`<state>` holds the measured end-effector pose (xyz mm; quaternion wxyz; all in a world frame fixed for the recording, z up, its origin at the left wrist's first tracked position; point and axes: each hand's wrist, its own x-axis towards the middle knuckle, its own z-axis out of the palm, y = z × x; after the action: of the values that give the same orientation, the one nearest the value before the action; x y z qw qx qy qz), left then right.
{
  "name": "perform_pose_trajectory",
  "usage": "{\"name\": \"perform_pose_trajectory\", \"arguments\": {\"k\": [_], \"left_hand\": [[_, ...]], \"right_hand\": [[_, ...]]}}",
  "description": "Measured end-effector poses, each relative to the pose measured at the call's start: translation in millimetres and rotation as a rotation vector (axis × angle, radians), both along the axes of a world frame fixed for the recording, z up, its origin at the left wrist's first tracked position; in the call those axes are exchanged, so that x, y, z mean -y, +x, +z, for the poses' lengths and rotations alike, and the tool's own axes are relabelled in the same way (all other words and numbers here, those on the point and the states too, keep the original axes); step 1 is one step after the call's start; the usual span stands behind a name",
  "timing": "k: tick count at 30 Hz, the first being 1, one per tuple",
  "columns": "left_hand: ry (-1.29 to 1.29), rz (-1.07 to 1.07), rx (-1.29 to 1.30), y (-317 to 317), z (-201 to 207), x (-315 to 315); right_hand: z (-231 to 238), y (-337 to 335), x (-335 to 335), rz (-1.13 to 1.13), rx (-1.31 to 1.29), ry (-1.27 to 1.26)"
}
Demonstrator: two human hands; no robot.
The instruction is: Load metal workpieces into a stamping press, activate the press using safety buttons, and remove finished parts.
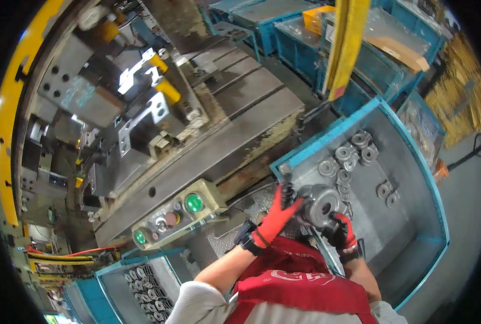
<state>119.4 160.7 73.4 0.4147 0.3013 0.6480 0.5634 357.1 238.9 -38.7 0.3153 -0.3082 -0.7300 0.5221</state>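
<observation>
My right hand [344,233], in a red glove with dark fingers, grips the lower right edge of a round grey metal part [323,204] with a central hole. The part is tilted over the near left side of a blue-rimmed metal bin [408,237]. My left hand [277,213], gloved the same way, is at the part's left side with finger and thumb spread apart. Its thumb tip lies at the part's edge; whether it touches is hard to tell. Several similar ring-shaped metal parts [344,156] lie on the bin floor beyond.
A press with a slotted steel bed [251,108] stands on the left. Its control box [181,213] has green buttons and a red one. A yellow post [347,48] rises behind the bin. Another bin [111,289] at lower left holds rows of metal parts.
</observation>
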Motion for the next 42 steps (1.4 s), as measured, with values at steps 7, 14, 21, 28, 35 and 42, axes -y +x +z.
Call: {"name": "perform_pose_trajectory", "arguments": {"k": [7, 14, 21, 28, 35, 42], "left_hand": [[0.079, 0.321, 0.201, -113, 11, 99], [0.124, 0.058, -0.205, -169, -28, 173], [0.096, -0.011, -0.032, -189, -16, 167], [-0.042, -0.254, -0.497, -206, -13, 134], [0.157, 0.032, 0.213, -237, -61, 66], [0.201, -0.050, 0.595, -270, -69, -23]], "right_hand": [[52, -194, -33, 0.123, -0.581, -1.545], [58, -382, -28, 0.185, -0.798, -0.988], [34, -454, -48, -0.447, -0.254, -1.020], [36, -426, -59, 0.021, 0.153, -0.480], [53, -432, -37, -0.354, 0.058, -0.419], [111, -391, -37, -0.216, -0.290, -0.586]]}}
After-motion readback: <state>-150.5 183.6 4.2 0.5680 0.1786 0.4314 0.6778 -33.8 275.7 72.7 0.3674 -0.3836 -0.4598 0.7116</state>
